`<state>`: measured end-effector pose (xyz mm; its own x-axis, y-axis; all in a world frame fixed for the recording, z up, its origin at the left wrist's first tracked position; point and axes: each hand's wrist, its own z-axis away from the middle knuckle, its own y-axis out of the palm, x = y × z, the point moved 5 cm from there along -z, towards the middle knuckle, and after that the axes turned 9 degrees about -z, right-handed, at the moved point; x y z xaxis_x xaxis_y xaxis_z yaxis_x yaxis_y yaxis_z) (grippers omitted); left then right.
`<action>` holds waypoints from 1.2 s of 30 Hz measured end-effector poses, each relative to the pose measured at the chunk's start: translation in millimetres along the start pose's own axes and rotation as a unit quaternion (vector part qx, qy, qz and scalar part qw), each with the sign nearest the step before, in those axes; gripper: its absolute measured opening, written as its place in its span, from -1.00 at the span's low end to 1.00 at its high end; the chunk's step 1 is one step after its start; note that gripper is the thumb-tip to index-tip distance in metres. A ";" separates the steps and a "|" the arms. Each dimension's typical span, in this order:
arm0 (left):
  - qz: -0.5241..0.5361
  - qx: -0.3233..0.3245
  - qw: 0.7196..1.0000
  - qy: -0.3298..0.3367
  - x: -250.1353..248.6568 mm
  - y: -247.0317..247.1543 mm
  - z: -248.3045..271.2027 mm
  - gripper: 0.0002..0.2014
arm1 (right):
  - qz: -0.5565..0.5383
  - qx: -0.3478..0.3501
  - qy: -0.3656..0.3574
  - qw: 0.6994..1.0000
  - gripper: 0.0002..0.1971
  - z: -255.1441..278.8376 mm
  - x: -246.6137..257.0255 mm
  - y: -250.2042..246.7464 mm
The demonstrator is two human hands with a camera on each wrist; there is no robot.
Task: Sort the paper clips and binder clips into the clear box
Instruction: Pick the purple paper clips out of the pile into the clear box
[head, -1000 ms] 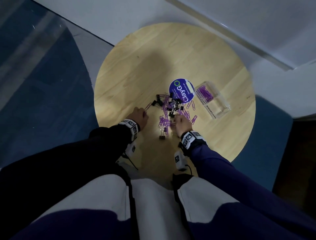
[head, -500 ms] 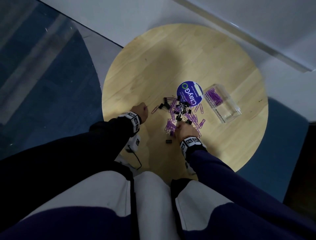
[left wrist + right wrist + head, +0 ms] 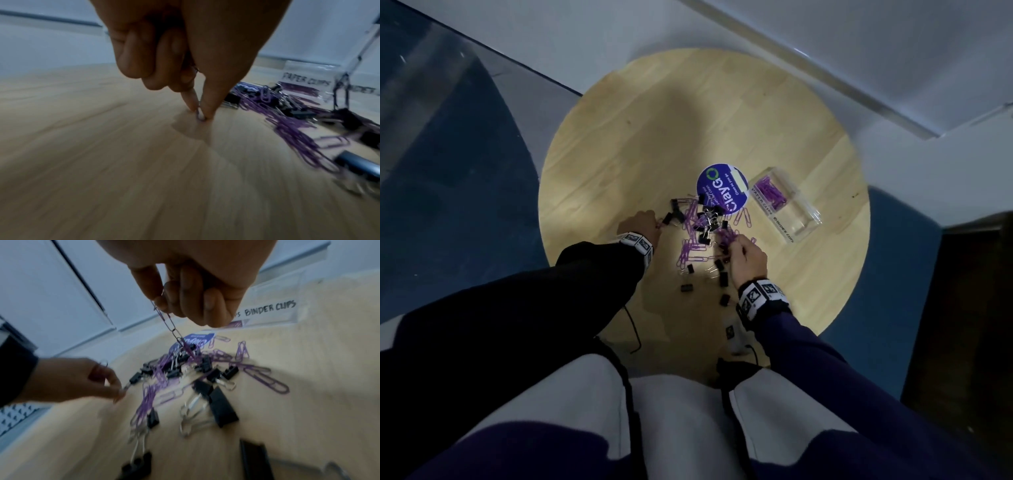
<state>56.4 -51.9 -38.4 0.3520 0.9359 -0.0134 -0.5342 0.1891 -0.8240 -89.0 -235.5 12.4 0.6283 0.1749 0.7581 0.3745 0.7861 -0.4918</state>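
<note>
A tangled pile of purple paper clips (image 3: pixel 690 246) and black binder clips (image 3: pixel 703 238) lies mid-table. My left hand (image 3: pixel 640 226) is at the pile's left edge, thumb and forefinger (image 3: pixel 200 113) pinching one paper clip (image 3: pixel 199 115) against the wood. At the pile's right, my right hand (image 3: pixel 748 253) is raised a little, and its fingers (image 3: pixel 162 305) pinch a hanging chain of linked purple paper clips (image 3: pixel 171 326). The clear box (image 3: pixel 796 219) stands to the right; its far compartment holds purple clips (image 3: pixel 774 193). Its label reads BINDER CLIPS (image 3: pixel 269 308).
A round blue lid (image 3: pixel 722 190) lies just behind the pile. Several loose binder clips (image 3: pixel 722 279) sit nearer the front edge. The round wooden table (image 3: pixel 654 137) stands against a white wall, with blue floor on both sides. My lap is below the near edge.
My right hand has shifted to the pile's right side and lifted a string of paper clips. More binder clips now lie spread toward the front. The left hand stays at the pile's left edge.
</note>
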 end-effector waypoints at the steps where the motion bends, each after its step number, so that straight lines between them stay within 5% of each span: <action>1: -0.004 0.010 1.000 0.000 -1.8 1.8 0.2 -0.64 | -0.027 -0.017 -0.003 0.999 -0.67 -2.7 1.6 -6.6; 9: -0.083 0.117 0.989 0.034 1.3 15.8 15.0 -0.50 | -0.122 -0.106 0.018 0.987 -0.75 -55.6 31.9 -80.1; 13: -0.069 0.101 0.991 0.045 -4.0 1.9 16.1 -0.47 | -0.075 -0.107 0.019 0.991 -0.78 -93.4 43.9 -108.2; 18: 0.035 -0.005 0.996 0.082 -57.0 -62.4 7.9 -0.65 | 0.023 -0.038 0.079 0.996 -0.77 -121.0 45.6 -113.7; 22: 0.015 -0.051 0.989 0.140 -125.1 -104.6 -5.1 -0.70 | 0.110 0.059 0.094 0.988 -0.65 -129.9 42.3 -106.0; 28: 0.014 -0.026 0.982 0.184 -195.8 -109.4 -32.9 -0.70 | 0.142 0.126 0.091 0.978 -0.61 -132.0 43.0 -102.6; 36: 0.035 -0.021 0.989 0.142 -236.2 -102.2 -54.0 -0.76 | 0.121 0.143 0.050 0.981 -0.65 -145.8 42.2 -139.6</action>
<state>69.4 -308.4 18.4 0.5200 0.8241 -0.2246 -0.5351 0.1094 -0.8377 -15.4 -424.2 50.6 0.7438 0.3288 0.5819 0.0090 0.8656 -0.5006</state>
